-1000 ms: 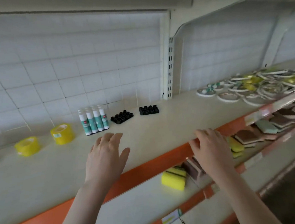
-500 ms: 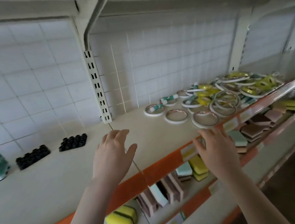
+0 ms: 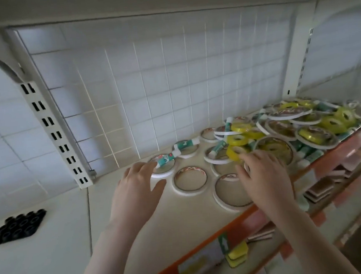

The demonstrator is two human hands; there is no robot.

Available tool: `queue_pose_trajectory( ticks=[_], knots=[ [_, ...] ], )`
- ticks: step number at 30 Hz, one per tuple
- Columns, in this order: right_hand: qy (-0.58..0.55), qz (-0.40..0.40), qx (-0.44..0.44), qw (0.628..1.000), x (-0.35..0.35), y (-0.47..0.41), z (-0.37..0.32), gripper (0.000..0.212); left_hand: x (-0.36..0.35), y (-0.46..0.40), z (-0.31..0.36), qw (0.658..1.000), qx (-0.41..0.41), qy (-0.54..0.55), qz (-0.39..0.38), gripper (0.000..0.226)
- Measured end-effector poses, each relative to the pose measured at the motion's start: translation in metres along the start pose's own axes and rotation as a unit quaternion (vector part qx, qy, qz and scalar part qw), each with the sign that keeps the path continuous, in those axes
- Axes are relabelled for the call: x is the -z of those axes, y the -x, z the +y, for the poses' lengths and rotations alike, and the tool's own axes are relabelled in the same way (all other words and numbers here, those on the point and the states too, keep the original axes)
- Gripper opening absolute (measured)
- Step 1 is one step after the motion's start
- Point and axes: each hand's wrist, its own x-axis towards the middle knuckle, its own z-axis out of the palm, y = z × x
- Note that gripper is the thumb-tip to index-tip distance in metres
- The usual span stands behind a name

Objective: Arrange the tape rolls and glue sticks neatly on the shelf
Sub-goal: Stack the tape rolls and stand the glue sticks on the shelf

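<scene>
Both hands, left hand (image 3: 136, 190) and right hand (image 3: 262, 178), flat-fingered, empty, over white tape rolls (image 3: 189, 180).

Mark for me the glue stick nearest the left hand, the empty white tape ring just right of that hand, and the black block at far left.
Glue stick (image 3: 166, 159), head view, on its green label.
White tape ring (image 3: 191, 192), head view, on its front rim.
Black block (image 3: 18, 227), head view, on its studded top.

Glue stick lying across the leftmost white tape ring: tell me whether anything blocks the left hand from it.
Nothing visible does. The left hand is open, its fingers right beside the glue stick, bare shelf beneath.
</scene>
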Motion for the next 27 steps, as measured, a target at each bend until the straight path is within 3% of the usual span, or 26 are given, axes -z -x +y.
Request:
queue_pose_trajectory(
  ticks=[4,14,20,27],
  knots=[
    [-0.048,0.036,0.091,0.994,-0.023,-0.036,0.019,0.016,-0.009,-0.005,0.007,0.998,0.057,-0.031,0.022,0.044],
    [-0.124,-0.01,0.257,0.958,-0.055,-0.113,0.006,0.007,-0.021,-0.012,0.018,0.98,0.177,-0.086,0.038,0.043],
    [-0.06,-0.08,0.289,0.952,-0.072,-0.14,-0.001,0.023,-0.024,-0.035,0.013,0.976,0.185,-0.111,0.019,0.044],
    [-0.026,-0.149,0.32,0.935,-0.097,-0.162,-0.014,0.02,-0.027,-0.047,0.011,0.975,0.188,-0.116,0.029,0.042]
  ],
)
